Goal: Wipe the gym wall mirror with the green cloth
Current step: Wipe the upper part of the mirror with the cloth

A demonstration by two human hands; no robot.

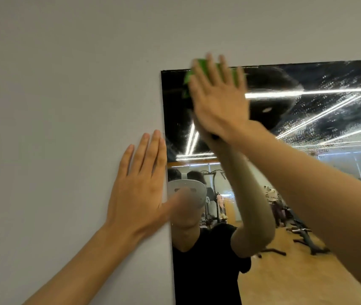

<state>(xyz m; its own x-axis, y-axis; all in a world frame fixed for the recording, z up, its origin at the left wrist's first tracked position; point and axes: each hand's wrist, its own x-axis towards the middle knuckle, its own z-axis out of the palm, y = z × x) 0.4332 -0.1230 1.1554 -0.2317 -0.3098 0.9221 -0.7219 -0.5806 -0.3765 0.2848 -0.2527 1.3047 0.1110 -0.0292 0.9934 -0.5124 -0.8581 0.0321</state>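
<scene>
so the cloth [188, 79] is bright green, wall [65, 84] plain pale grey. The mirror [329, 102] looks mostly black up top with white speckly streaks upper right, orangey-tan floor [285, 271] and black shirt [206, 260] reflected lower down

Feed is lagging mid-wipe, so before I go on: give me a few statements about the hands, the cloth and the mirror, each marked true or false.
1. The right hand presses the green cloth with straight fingers against the rectangular wall mirror. True.
2. The left hand holds a spray bottle. False: it holds nothing and lies flat on the pale wall beside the mirror's left edge.
3. Droplets speckle the upper right part of the glass. True.
4. The cloth is at the mirror's bottom edge. False: it is at the top edge, near the left corner.
</scene>
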